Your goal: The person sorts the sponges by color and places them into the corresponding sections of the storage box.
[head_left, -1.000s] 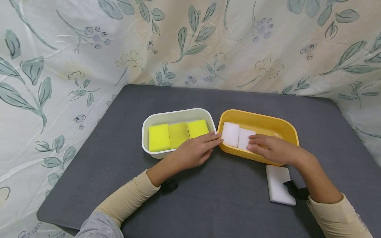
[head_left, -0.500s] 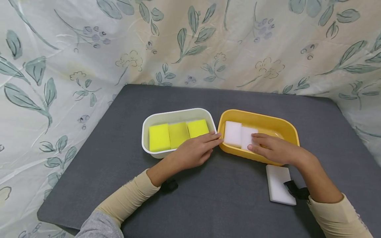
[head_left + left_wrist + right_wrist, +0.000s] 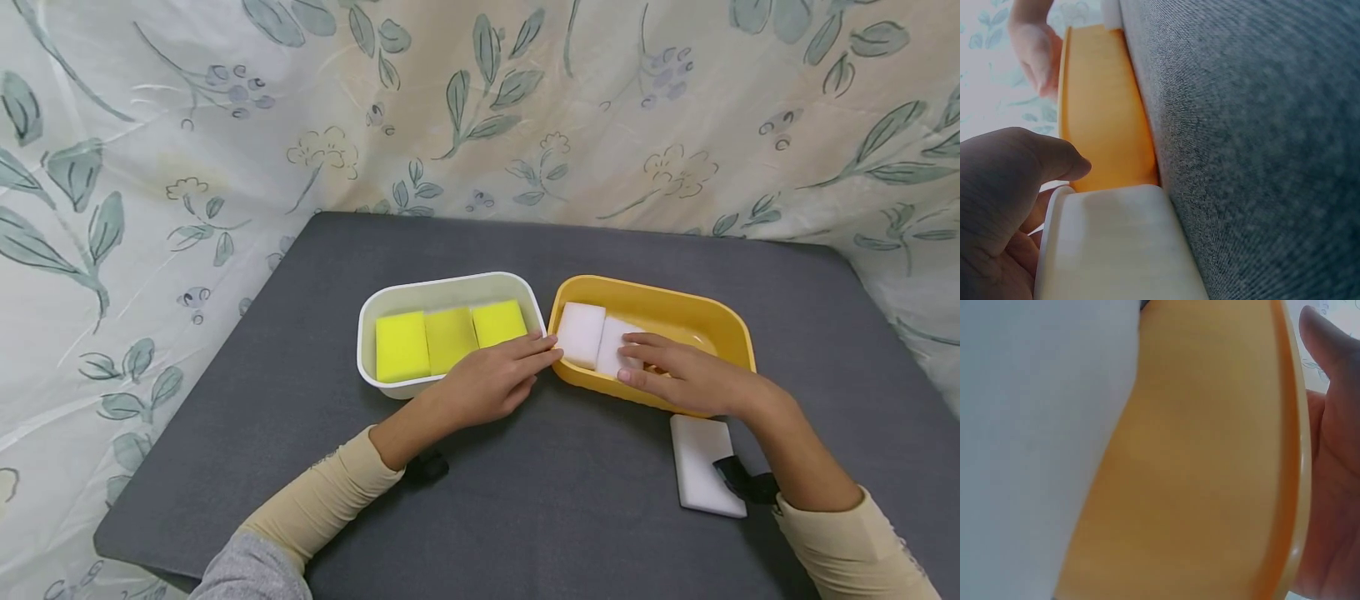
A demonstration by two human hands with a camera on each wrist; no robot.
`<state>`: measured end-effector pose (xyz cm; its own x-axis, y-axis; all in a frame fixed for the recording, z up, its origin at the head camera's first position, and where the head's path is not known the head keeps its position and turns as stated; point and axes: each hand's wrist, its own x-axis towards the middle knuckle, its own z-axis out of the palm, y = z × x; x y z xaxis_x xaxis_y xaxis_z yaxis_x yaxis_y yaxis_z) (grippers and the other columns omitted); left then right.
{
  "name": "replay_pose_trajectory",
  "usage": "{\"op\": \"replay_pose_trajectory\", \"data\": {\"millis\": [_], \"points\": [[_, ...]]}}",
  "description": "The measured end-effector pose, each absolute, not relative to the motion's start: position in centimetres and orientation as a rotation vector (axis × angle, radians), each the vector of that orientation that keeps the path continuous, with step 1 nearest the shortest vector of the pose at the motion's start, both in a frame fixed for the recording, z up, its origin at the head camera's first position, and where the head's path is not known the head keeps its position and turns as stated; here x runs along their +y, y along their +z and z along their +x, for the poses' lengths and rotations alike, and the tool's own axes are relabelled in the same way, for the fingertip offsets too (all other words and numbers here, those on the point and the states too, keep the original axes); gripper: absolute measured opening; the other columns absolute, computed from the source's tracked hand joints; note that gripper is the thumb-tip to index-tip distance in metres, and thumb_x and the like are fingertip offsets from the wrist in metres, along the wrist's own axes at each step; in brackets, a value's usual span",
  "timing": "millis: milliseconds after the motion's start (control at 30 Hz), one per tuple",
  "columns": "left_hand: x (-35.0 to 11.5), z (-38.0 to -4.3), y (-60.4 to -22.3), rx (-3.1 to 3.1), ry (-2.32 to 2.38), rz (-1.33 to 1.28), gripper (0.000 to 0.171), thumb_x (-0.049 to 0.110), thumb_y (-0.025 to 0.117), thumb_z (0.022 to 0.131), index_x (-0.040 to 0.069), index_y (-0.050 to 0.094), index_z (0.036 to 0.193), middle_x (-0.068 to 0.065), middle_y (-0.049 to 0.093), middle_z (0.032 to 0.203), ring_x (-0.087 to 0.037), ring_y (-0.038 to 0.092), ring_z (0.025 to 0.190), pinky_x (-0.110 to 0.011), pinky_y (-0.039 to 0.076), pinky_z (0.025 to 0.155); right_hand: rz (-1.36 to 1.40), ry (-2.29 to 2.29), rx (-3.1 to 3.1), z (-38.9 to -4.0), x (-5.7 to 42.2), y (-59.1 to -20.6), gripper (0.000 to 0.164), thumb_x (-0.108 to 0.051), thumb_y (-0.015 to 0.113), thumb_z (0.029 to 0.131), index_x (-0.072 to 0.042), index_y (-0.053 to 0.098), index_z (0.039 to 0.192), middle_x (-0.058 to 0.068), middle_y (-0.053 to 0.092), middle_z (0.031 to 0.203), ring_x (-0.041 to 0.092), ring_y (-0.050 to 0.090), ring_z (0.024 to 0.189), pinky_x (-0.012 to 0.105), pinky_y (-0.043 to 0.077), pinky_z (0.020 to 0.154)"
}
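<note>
In the head view a yellow-orange tub (image 3: 675, 302) holds two white sponges side by side: the left one (image 3: 581, 333) and the right one (image 3: 611, 343), slightly askew. My right hand (image 3: 678, 372) reaches over the tub's near rim and grips the right white sponge with thumb and fingers. Its fingertips are partly hidden. My left hand (image 3: 491, 379) rests with straight fingers where the two tubs meet. Beside it, a white tub (image 3: 435, 293) contains yellow sponges: left (image 3: 401, 346), middle (image 3: 452, 342) and right (image 3: 498, 322).
Another white sponge (image 3: 701, 462) lies flat on the grey table (image 3: 555, 492), in front of the yellow tub, partly behind the right wrist's black camera (image 3: 738, 477). A floral curtain (image 3: 420, 100) hangs behind the table and along its left side.
The two white sponges in the tub shift slightly right, then back left. The right one now stands more askew, and my right fingers have moved with it. My left hand stays in place.
</note>
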<state>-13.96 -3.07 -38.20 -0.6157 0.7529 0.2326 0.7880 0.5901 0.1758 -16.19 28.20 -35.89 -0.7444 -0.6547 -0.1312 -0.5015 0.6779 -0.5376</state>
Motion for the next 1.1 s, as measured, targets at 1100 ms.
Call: {"op": "replay_pose_trajectory", "data": {"millis": [1100], "points": [[-3.8,-14.1,-38.1,-2.618,-0.411,-1.345,0.053,0.009,0.068,0.095,0.007,0.053,0.146,-0.008,0.049,0.150,-0.021,0.042,0.141,-0.031,0.038,0.110,-0.756,-0.183,2.760,-9.2,27.4,-32.6,0.087,-0.061,0.073,0.081,-0.006,0.051,0.145,0.023,0.050,0.144,0.039,0.059,0.115,0.058,0.051,0.090]]}}
